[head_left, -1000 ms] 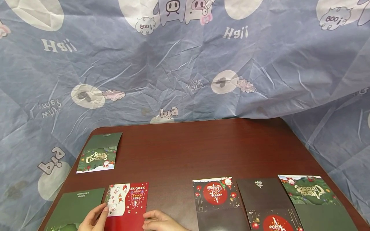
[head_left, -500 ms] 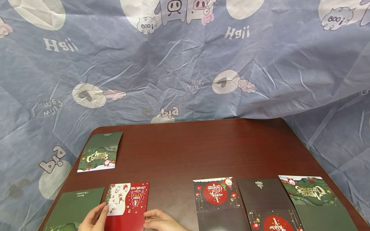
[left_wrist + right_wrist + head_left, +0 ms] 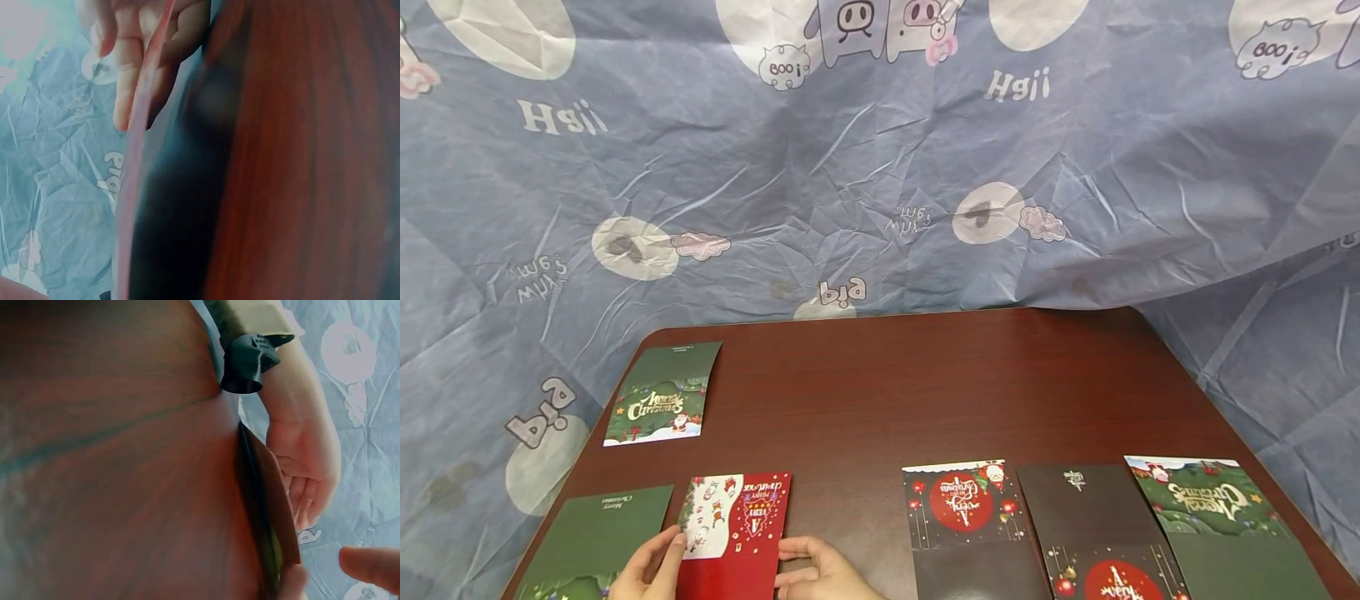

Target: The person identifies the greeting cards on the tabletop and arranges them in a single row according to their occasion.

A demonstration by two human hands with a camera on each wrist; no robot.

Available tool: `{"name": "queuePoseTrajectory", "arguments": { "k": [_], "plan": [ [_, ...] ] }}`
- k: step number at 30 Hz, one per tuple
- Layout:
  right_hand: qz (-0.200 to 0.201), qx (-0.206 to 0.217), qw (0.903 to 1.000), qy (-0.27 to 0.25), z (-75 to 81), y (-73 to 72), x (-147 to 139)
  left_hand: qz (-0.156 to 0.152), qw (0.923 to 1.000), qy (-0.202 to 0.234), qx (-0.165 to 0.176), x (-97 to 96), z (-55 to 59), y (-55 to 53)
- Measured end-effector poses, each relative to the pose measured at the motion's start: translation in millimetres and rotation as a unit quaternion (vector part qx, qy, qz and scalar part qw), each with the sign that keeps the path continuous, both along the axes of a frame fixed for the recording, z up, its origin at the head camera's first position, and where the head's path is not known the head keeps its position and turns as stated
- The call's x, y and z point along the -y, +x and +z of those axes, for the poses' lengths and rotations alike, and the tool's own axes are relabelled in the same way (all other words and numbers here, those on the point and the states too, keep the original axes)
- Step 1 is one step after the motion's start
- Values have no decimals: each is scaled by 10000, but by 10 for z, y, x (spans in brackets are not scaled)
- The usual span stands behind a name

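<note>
A red Christmas card with a white snowman panel and upside-down lettering faces up near the table's front edge. My left hand pinches its left edge, the thumb just over the border. On the opposite side, my right hand holds the right edge near the fingertips. The left wrist view catches the card edge-on, apart from the table, with the right hand's fingers on either side. From the right wrist, the card partly hides the left hand.
Green cards lie at the far left and near left. To the right are two dark cards and another green card. A patterned blue sheet hangs behind the brown table.
The whole head view has shifted slightly to the right. Both hands stay at the red card's edges, and the other cards have not moved on the table.
</note>
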State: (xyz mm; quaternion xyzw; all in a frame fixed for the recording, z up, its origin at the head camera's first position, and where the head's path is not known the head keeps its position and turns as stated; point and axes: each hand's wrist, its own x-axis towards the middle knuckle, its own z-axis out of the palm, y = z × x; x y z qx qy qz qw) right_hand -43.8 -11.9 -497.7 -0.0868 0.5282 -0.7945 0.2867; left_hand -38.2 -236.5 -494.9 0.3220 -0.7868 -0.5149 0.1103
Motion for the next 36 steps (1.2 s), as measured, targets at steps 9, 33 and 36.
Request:
{"name": "queuePoseTrajectory", "arguments": {
  "k": [9,33,36],
  "plan": [
    [-719,-335,9968,51,-38,-22,93,2,9998,172,120,-53,6,9],
    [-1156,-1150,9862,296,312,-212,-45,-1015,9895,-885,516,17,381,-36],
    [-1180,-1080,9866,333,349,-248,-60,-1123,9879,-976,426,8,440,-58]
  ]
}}
